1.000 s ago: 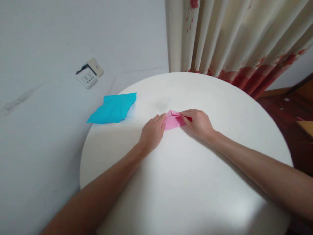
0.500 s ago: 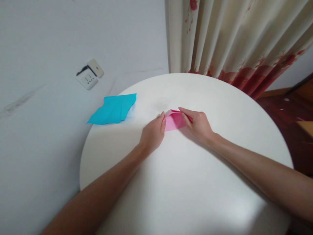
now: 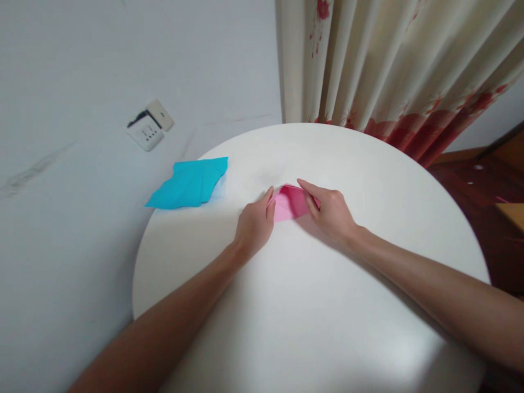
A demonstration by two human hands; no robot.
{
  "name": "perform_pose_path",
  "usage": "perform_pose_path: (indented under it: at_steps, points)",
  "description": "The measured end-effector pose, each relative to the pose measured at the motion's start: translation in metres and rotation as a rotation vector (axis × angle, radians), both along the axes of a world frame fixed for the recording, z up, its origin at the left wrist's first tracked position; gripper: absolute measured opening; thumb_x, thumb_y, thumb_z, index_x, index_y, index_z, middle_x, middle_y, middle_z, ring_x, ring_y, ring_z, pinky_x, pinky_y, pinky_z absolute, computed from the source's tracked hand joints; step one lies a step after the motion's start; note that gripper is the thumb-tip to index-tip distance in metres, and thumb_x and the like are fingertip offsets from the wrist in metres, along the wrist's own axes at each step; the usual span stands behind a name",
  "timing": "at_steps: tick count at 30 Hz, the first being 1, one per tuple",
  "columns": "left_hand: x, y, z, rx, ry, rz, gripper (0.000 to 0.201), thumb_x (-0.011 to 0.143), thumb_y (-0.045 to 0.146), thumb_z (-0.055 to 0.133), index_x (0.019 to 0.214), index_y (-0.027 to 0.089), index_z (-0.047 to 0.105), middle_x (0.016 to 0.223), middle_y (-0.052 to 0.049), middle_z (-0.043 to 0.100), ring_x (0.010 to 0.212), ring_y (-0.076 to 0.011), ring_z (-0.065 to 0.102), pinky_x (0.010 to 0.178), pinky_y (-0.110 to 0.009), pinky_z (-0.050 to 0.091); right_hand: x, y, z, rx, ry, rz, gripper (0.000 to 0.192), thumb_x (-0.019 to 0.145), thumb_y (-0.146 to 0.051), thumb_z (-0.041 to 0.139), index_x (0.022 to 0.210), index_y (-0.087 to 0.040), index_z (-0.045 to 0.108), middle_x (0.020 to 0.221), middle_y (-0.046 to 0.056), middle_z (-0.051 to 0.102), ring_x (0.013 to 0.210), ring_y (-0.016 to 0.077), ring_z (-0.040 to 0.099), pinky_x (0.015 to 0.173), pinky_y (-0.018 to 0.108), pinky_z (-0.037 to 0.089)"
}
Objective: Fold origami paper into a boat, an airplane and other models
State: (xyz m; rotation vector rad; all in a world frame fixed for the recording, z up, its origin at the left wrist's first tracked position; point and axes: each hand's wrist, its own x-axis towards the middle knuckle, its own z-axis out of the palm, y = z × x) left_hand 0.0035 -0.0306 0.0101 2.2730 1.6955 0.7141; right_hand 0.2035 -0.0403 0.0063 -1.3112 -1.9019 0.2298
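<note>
Between my two hands is a piece of folded pink paper (image 3: 290, 204), its upper fold raised so a darker pink inside shows. My left hand (image 3: 256, 221) pinches its left edge between thumb and fingers. On the other side my right hand (image 3: 331, 210) grips the right edge, thumb in front and index finger along the top. The paper's two ends are hidden by my fingers. Both hands are low over the white round table (image 3: 311, 305).
Creased blue paper (image 3: 188, 183) with uneven edges lies at the table's left rim, partly overhanging it. A wall socket (image 3: 146, 132) is on the wall to the left. A floral curtain (image 3: 380, 71) hangs behind the table.
The pink paper's upper fold has opened wider, showing more of the inside. My hands have shifted only slightly, both still holding its ends.
</note>
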Motion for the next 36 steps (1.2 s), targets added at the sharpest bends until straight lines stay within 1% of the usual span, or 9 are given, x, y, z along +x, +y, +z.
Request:
perform_pose_path:
  at_steps: [9, 14, 17, 20, 24, 27, 31, 34, 36]
  points:
    - [-0.002, 0.001, 0.004, -0.008, -0.020, 0.154, 0.045, 0.091, 0.032, 0.062, 0.134, 0.023, 0.066, 0.125, -0.010, 0.073, 0.110, -0.0290, 0.071, 0.094, -0.041, 0.054, -0.005, -0.012, 0.005, 0.011, -0.034, 0.031, 0.047, 0.093, -0.016, 0.047, 0.138, -0.016, 0.062, 0.101, 0.009, 0.078, 0.080, 0.0216, 0.072, 0.076, 0.033, 0.055]
    - [-0.001, 0.000, 0.005, 0.001, -0.087, 0.141, 0.036, 0.091, 0.031, 0.059, 0.123, 0.024, 0.073, 0.111, -0.008, 0.078, 0.094, -0.0260, 0.072, 0.080, -0.035, 0.053, -0.007, -0.018, 0.008, 0.014, -0.003, 0.062, 0.049, 0.094, -0.016, 0.046, 0.141, -0.016, 0.059, 0.114, 0.011, 0.076, 0.094, 0.0236, 0.073, 0.085, 0.035, 0.057]
    - [-0.001, 0.002, 0.006, 0.001, -0.124, 0.138, 0.029, 0.091, 0.026, 0.052, 0.099, 0.018, 0.079, 0.083, -0.006, 0.077, 0.072, -0.0208, 0.067, 0.067, -0.029, 0.047, -0.011, -0.022, 0.010, 0.045, 0.042, 0.109, 0.051, 0.094, -0.017, 0.046, 0.144, -0.015, 0.055, 0.131, 0.014, 0.069, 0.113, 0.0251, 0.069, 0.097, 0.040, 0.056]
    - [0.001, 0.003, 0.008, -0.064, -0.280, 0.090, 0.032, 0.092, 0.027, 0.048, 0.074, 0.014, 0.072, 0.064, -0.004, 0.067, 0.061, -0.0176, 0.059, 0.060, -0.027, 0.042, -0.014, -0.024, 0.010, 0.093, 0.066, 0.185, 0.052, 0.097, -0.018, 0.043, 0.148, -0.014, 0.049, 0.147, 0.015, 0.057, 0.133, 0.0249, 0.056, 0.112, 0.044, 0.047]
    - [0.007, -0.001, 0.009, -0.297, -0.700, -0.275, 0.020, 0.089, 0.026, 0.055, 0.093, 0.015, 0.071, 0.087, -0.004, 0.073, 0.084, -0.0197, 0.066, 0.081, -0.031, 0.050, -0.015, -0.022, 0.008, 0.124, 0.055, 0.248, 0.053, 0.102, -0.021, 0.038, 0.155, -0.018, 0.039, 0.157, 0.012, 0.044, 0.147, 0.0228, 0.039, 0.122, 0.047, 0.036]
    - [0.015, -0.008, 0.008, -0.511, -1.055, -0.468, 0.030, 0.089, 0.034, 0.061, 0.115, 0.020, 0.068, 0.112, -0.007, 0.073, 0.111, -0.0231, 0.064, 0.102, -0.038, 0.047, -0.015, -0.021, 0.007, 0.102, 0.017, 0.300, 0.054, 0.104, -0.025, 0.037, 0.158, -0.018, 0.034, 0.160, 0.012, 0.039, 0.150, 0.0220, 0.033, 0.124, 0.048, 0.032]
    - [0.021, -0.010, 0.006, -0.659, -1.398, -0.319, 0.043, 0.094, 0.048, 0.058, 0.122, 0.017, 0.065, 0.123, -0.013, 0.070, 0.125, -0.0268, 0.060, 0.109, -0.044, 0.044, -0.019, -0.024, 0.006, 0.037, -0.053, 0.407, 0.063, 0.104, -0.042, 0.042, 0.158, -0.011, 0.031, 0.163, 0.017, 0.030, 0.153, 0.0259, 0.025, 0.125, 0.052, 0.026]
    - [0.021, -0.006, 0.005, -0.658, -1.424, -0.188, 0.042, 0.100, 0.043, 0.049, 0.125, 0.013, 0.062, 0.125, -0.016, 0.070, 0.125, -0.0266, 0.061, 0.109, -0.044, 0.045, -0.020, -0.025, 0.007, 0.023, -0.024, 0.461, 0.057, 0.104, -0.042, 0.043, 0.154, -0.013, 0.042, 0.159, 0.017, 0.039, 0.151, 0.0258, 0.032, 0.124, 0.051, 0.027]
    - [0.021, -0.003, 0.005, -0.602, -1.369, -0.160, 0.041, 0.102, 0.036, 0.043, 0.131, 0.012, 0.057, 0.126, -0.016, 0.069, 0.124, -0.0255, 0.063, 0.107, -0.044, 0.048, -0.017, -0.021, 0.008, 0.042, 0.055, 0.384, 0.048, 0.104, -0.038, 0.043, 0.147, -0.019, 0.053, 0.154, 0.013, 0.049, 0.147, 0.0248, 0.039, 0.123, 0.051, 0.030]
